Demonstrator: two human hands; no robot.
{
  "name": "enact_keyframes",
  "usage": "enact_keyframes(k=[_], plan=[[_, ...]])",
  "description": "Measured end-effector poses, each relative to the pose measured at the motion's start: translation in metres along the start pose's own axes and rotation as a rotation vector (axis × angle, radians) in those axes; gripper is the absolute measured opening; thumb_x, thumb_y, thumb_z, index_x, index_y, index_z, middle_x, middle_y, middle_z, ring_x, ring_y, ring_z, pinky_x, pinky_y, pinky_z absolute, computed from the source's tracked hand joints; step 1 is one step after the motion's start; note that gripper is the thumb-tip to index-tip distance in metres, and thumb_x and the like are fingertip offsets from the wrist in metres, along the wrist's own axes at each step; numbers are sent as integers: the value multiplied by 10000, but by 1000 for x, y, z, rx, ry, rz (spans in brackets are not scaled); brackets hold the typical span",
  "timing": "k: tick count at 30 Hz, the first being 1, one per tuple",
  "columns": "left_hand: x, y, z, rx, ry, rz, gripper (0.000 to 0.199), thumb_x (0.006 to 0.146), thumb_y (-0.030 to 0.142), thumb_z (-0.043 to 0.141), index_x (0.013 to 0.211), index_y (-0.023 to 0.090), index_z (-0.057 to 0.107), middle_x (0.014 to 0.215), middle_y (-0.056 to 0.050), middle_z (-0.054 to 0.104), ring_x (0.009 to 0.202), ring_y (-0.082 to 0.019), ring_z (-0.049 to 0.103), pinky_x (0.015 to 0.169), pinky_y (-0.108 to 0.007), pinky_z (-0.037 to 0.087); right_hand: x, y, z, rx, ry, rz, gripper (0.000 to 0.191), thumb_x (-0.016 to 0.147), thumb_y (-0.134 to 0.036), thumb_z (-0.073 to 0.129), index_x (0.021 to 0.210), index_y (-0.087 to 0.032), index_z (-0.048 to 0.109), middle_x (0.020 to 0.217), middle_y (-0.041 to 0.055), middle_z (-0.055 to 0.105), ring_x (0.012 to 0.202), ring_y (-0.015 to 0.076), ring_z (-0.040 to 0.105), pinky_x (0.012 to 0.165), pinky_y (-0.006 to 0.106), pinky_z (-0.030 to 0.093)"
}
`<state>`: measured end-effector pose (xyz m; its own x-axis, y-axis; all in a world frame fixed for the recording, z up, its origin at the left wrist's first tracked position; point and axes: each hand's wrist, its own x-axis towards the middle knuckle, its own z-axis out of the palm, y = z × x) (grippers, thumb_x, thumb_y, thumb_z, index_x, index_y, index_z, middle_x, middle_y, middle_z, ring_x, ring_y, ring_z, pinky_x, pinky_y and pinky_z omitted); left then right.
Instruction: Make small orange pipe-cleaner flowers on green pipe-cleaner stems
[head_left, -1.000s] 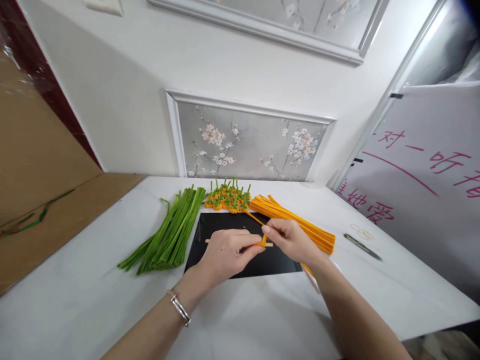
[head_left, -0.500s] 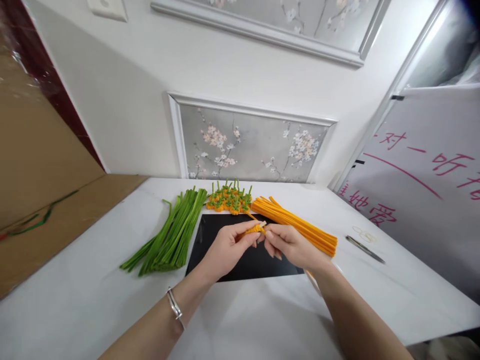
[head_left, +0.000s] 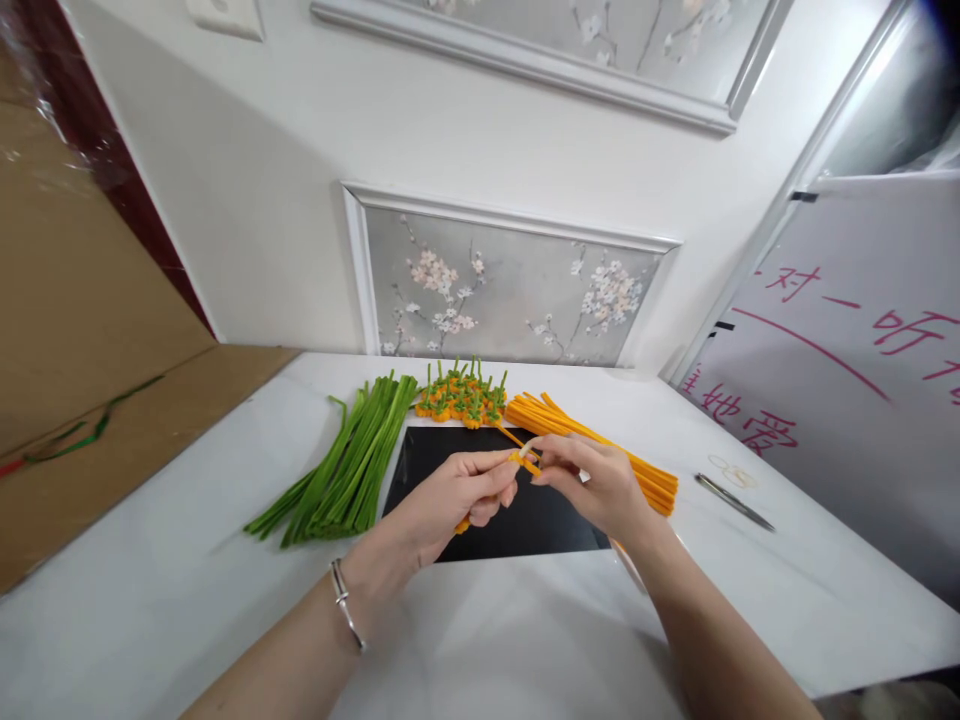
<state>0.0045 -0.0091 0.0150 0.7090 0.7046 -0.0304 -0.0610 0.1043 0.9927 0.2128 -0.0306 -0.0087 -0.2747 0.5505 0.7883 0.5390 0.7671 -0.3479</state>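
Over the black mat (head_left: 555,530), both hands meet on an orange pipe cleaner (head_left: 531,467). My left hand (head_left: 465,495) is closed around it, and an orange bit pokes out under the palm. Thumb and fingers of my right hand (head_left: 596,480) pinch its other end. A small pale strip (head_left: 526,449) stands up between the fingertips; its kind is unclear. Behind the mat sits a cluster of small orange pieces with green tops (head_left: 461,395). A bundle of orange pipe cleaners (head_left: 652,485) lies partly behind my right hand.
To the left lies a bundle of green pipe cleaners (head_left: 341,470). A slim metal tool (head_left: 733,502) and thin yellowish loops (head_left: 731,470) rest at the right. Cardboard (head_left: 97,440) borders the white table on the left, and a framed floral panel (head_left: 510,285) is on the wall behind.
My right hand has shifted slightly right and up, its fingers now over the pipe cleaner's end. My left hand has turned, and orange now shows beneath its palm. The view has shifted slightly.
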Motion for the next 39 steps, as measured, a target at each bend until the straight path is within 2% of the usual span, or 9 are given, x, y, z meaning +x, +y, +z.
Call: enact_keyframes(k=[6, 12, 16, 21, 24, 29, 32, 35, 39], plan=[[-1, 0, 2, 205, -44, 17, 391, 892, 458, 541, 642, 157, 524, 560, 65, 311, 488, -68, 203, 474, -262, 123, 2, -6, -1, 58, -5, 16, 202, 866, -304, 662, 1056, -245, 697, 814, 40, 693, 660, 159, 645, 592, 293, 548], [3, -4, 8, 540, 64, 257, 343, 910, 338, 519, 635, 142, 584, 615, 34, 451, 601, -94, 387, 564, -231, 286, 5, -10, 0, 55, -35, 80, 104, 862, -297, 660, 874, -203, 705, 753, 40, 667, 606, 138, 594, 544, 268, 491], [3, -12, 10, 802, 220, 414, 292, 946, 312, 470, 828, 159, 688, 664, 14, 565, 607, -112, 470, 561, -227, 335, 3, -11, 4, 37, 0, 173, 113, 854, -309, 661, 834, -201, 688, 698, 16, 649, 567, 129, 554, 528, 265, 462], [1, -18, 13, 1143, 439, 624, 249, 953, 275, 480, 1001, 192, 710, 736, -26, 657, 656, -136, 556, 617, -242, 391, 1, -13, 9, 113, 39, 311, 123, 837, -309, 673, 786, -198, 674, 579, -15, 619, 507, 122, 554, 505, 253, 461], [0, -13, 14, 1055, 373, 553, 254, 945, 316, 489, 1017, 197, 702, 785, -35, 670, 711, -153, 579, 654, -252, 422, 1, -12, 7, 145, 56, 290, 109, 850, -278, 654, 780, -201, 685, 654, 9, 680, 563, 142, 619, 546, 269, 503], [-4, 3, 5, 513, 60, 163, 561, 994, 463, 267, 800, 134, 678, 716, -50, 652, 631, -135, 559, 663, -266, 459, 2, -11, 2, 175, -8, 118, 81, 838, -278, 691, 780, -222, 697, 713, 14, 704, 639, 159, 662, 605, 294, 542], [-6, 7, -1, 336, -135, 8, 453, 952, 485, 400, 827, 134, 658, 675, -15, 610, 517, -88, 467, 522, -217, 385, 2, -14, 1, 201, -62, 92, 96, 860, -274, 662, 785, -226, 698, 711, 16, 704, 652, 156, 665, 607, 286, 548], [-5, 6, -1, 357, -114, 40, 357, 910, 447, 502, 800, 139, 645, 645, 18, 557, 478, -65, 374, 456, -200, 278, 2, -14, 2, 240, -63, 129, 58, 843, -254, 682, 797, -219, 689, 715, 13, 697, 648, 148, 656, 602, 276, 536], [-1, 2, 5, 551, 81, 264, 322, 897, 306, 513, 638, 142, 613, 625, 14, 552, 586, -93, 441, 557, -211, 339, 0, -11, 6, 357, -19, 292, 81, 801, -268, 723, 800, -205, 673, 732, 15, 684, 601, 134, 620, 552, 261, 514]])
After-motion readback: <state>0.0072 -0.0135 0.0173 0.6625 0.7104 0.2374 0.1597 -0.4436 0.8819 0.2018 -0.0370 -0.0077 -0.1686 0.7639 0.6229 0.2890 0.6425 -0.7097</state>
